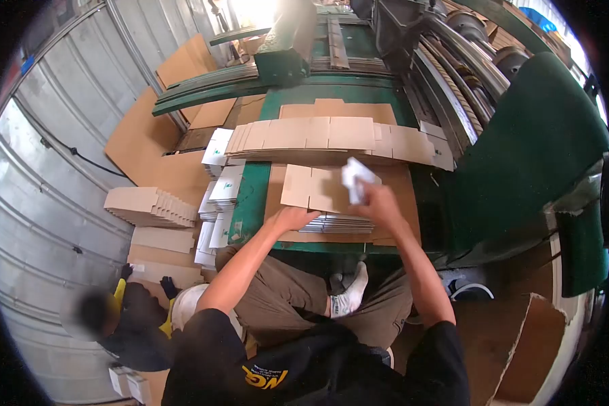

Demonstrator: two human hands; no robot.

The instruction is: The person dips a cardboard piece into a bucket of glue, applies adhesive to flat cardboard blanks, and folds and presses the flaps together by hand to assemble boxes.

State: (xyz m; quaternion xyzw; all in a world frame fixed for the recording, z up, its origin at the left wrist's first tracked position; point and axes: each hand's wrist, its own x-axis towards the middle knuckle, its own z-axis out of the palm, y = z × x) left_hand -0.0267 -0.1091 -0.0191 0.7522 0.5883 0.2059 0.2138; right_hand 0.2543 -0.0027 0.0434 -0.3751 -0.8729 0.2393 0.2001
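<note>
The right hand (380, 205) is holding a motion-blurred white card piece (353, 177) above stacked cardboard blanks (328, 191). The left hand (294, 220) is touching the stack's near left edge; whether its fingers are gripping cannot be told. The blanks are lying upon a cardboard sheet (400, 197) on the green worktable (253, 196).

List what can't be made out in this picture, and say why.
Head view: any print on the white piece in the right hand; motion blur.
Head view: any wording on the white stack at the table's left side; too small.
Head view: the co-worker's head; blurred over.
Head view: the far end of the green beam; cut off by the top edge.
</note>
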